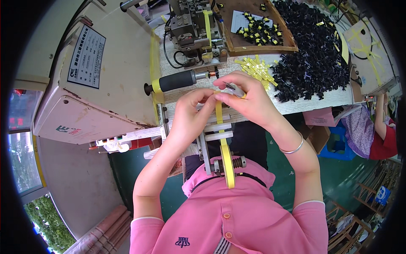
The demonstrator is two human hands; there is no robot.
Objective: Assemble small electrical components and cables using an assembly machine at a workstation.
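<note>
In front of me a strip of yellow tape runs up from a tape roll on a spindle near my lap. My left hand pinches the upper end of this strip between thumb and fingertips. Close against it, my right hand is closed around a small hand tool with a pale body and a dark metal tip; its exact kind I cannot make out. The right thumb meets the tape end beside the left fingertips. Whether a small part sits between the fingertips is hidden.
Beyond my hands stand a black-sleeved roller and a metal machine. To the right lie yellow strips, a large heap of black plastic parts and a wooden tray of taped parts. A beige machine housing fills the left. Another person sits at far right.
</note>
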